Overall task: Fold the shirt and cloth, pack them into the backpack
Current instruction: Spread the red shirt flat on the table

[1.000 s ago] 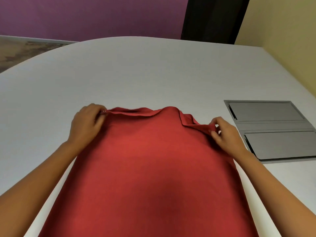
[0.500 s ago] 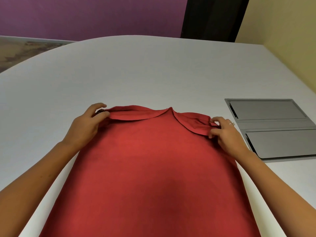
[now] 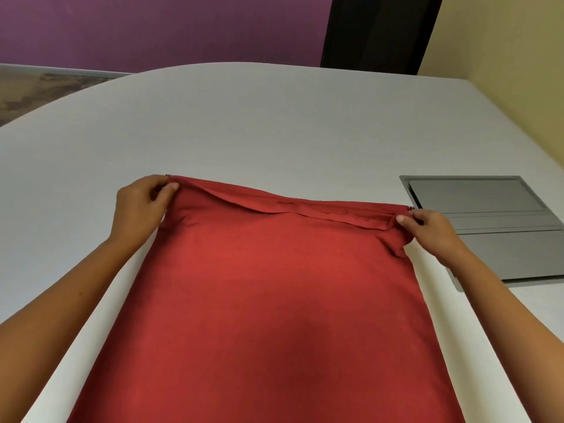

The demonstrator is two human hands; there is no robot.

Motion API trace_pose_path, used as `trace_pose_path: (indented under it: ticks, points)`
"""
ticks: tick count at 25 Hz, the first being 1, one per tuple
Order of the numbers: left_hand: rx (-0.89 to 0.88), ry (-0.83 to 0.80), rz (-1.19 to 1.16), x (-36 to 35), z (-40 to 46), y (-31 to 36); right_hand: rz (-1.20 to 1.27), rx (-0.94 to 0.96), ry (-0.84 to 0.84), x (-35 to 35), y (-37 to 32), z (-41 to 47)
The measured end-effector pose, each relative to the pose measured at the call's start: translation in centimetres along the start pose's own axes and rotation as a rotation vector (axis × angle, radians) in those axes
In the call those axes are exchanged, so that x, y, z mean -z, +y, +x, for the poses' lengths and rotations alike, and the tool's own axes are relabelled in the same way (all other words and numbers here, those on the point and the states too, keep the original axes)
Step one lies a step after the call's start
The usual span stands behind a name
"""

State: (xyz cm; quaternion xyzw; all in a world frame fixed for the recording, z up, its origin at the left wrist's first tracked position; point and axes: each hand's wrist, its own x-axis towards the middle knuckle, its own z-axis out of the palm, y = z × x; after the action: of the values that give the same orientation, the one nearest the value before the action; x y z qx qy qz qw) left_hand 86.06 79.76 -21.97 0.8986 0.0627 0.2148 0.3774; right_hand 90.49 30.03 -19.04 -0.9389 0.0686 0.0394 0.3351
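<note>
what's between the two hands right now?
Head view: only the red cloth's far hem, stretched nearly straight between the left hand and right hand, each pinching a corner. Nothing else lies on that stretch.

Since the earlier pictures, the left hand (image 3: 140, 206) and the right hand (image 3: 427, 233) have moved apart, each pinching a far corner of the red cloth (image 3: 274, 300). Its far edge, bunched and peaked in the middle before, is now drawn out nearly straight and wider across the white table (image 3: 244, 123). The right corner now reaches the grey flap panel (image 3: 494, 227) set in the table.
</note>
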Motion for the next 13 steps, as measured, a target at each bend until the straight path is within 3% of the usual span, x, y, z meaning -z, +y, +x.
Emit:
trace_pose_path:
  ticks: [3, 7, 10, 13]
  points:
    - [0.310, 0.052, -0.314, 0.4, 2.3, 0.5, 0.304, -0.061, 0.207, 0.8, 0.2, 1.2]
    - [0.765, -0.006, -0.716, 0.2, 5.2, 0.8, 0.742, -0.259, 0.222, 0.7, 0.1, 3.2]
    - [0.885, -0.076, -0.638, -0.8, 6.2, 0.3, 0.684, -0.327, 0.177, -0.4, 0.7, 4.3]
    - [0.796, -0.102, -0.412, -2.1, 6.3, -0.3, 0.585, -0.311, 0.192, -1.4, 1.6, 5.1]
